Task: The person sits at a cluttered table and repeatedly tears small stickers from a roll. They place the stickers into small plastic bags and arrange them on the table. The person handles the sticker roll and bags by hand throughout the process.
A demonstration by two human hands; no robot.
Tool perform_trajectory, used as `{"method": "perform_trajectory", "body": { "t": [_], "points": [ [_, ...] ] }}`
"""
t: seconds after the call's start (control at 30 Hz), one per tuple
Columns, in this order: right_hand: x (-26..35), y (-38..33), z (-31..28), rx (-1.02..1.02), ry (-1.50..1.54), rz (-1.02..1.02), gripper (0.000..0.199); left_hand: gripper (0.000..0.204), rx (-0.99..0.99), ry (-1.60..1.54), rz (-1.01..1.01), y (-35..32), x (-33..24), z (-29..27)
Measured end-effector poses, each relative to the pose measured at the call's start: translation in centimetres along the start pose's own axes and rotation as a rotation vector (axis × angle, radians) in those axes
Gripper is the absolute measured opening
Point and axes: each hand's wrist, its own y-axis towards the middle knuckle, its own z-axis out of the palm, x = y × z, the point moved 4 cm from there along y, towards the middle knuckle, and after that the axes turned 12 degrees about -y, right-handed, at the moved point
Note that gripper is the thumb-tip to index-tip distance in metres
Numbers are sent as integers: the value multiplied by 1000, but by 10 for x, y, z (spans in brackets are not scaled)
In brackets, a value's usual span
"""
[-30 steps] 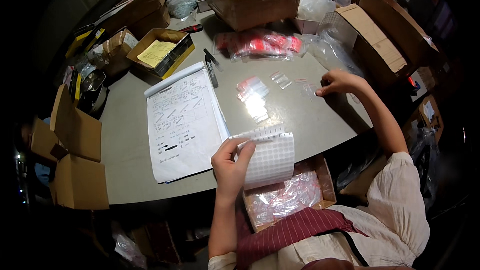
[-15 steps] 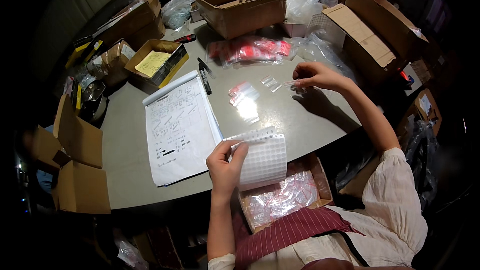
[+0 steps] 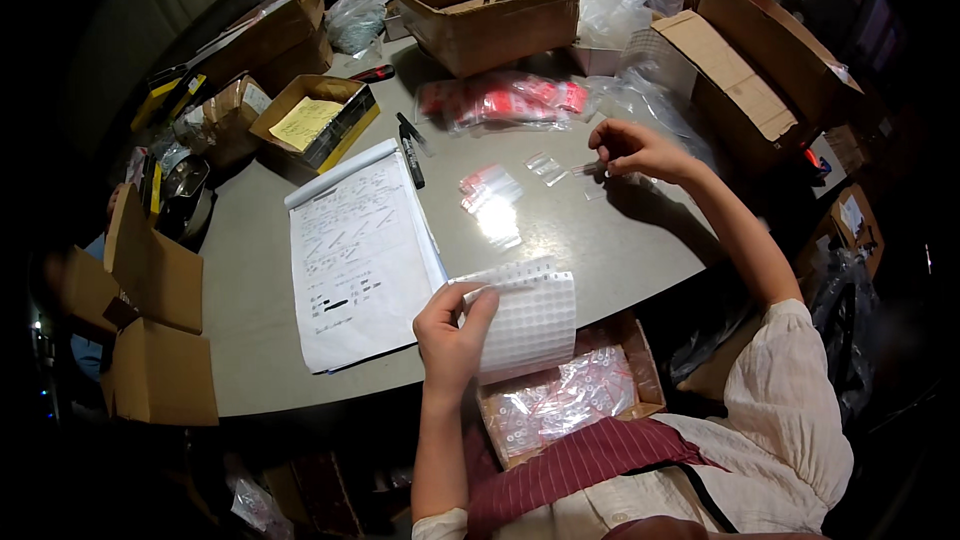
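A sheet of small round white stickers (image 3: 525, 325) hangs from my left hand (image 3: 452, 328), its edge pinched between thumb and fingers above the table's near edge. Over the right part of the table hovers my right hand (image 3: 645, 154), fingers loosely curled, a gap between thumb and forefinger and nothing visible in them. Just beneath its fingertips lies a small clear zip bag (image 3: 592, 186). Left of that is another clear bag (image 3: 545, 169), then a fanned pile of small zip bags (image 3: 490, 202) with red edges, partly washed out by glare.
Below the sticker sheet, a carton (image 3: 648, 370) holds many filled clear bags. A handwritten notepad (image 3: 360, 260) and a black marker (image 3: 412, 162) lie left. Farther back are red-and-clear bag packs (image 3: 510, 100) and a large cardboard box (image 3: 490, 30). Open cartons (image 3: 165, 370) stand at the left edge.
My right hand has lifted slightly and its fingers have come off the small clear bag, which now lies on the table. My left hand keeps holding the sticker sheet.
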Motion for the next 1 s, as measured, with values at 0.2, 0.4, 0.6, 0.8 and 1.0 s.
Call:
{"method": "perform_trajectory", "body": {
  "t": [0.2, 0.4, 0.6, 0.8, 1.0],
  "points": [
    [29, 4, 32, -29, -789, -230, 43, 15, 8, -35, 34, 1, -1, -1],
    [15, 8, 30, -154, -1135, -108, 46, 16, 13, -38, 51, 2, 0, -1],
    [44, -2, 22, -292, -1086, -124, 38, 17, 21, 8, 68, 2, -1, 1],
    [115, -24, 125, 64, -557, -334, 19, 16, 48, 150, 118, -1, -11, 5],
    [121, -10, 154, 72, -689, -401, 19, 14, 85, 161, 166, -2, -13, 8]
  ]
}}
